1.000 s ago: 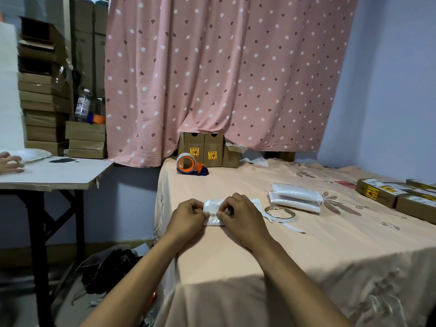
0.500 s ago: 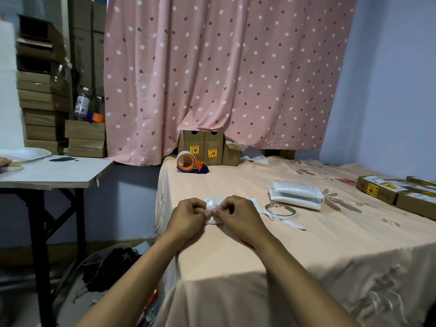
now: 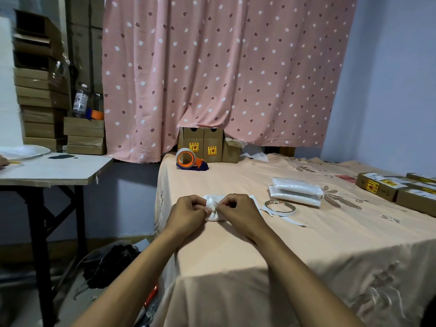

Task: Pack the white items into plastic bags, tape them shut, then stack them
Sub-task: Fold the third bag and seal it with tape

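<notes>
Left hand [image 3: 188, 212] and right hand [image 3: 238, 212] both pinch the bagged white item [image 3: 213, 201] just below the middle of the frame, fingers curled on its near edge as it lies on the cloth-covered surface [image 3: 236, 251]. To seal it well, the fold probably wants pulling flat and taut before tape from the thin roll [image 3: 280, 205] to the right goes on. It can then join the packed bags [image 3: 295, 191] further right.

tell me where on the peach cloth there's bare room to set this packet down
Bare cloth lies beyond the packet, between the tape dispenser and the stacked bags. A wider bare stretch runs along the near edge, in front of the tape roll. Crowded: the right edge with brown boxes, and round the tape roll, where loose strips trail.
</notes>
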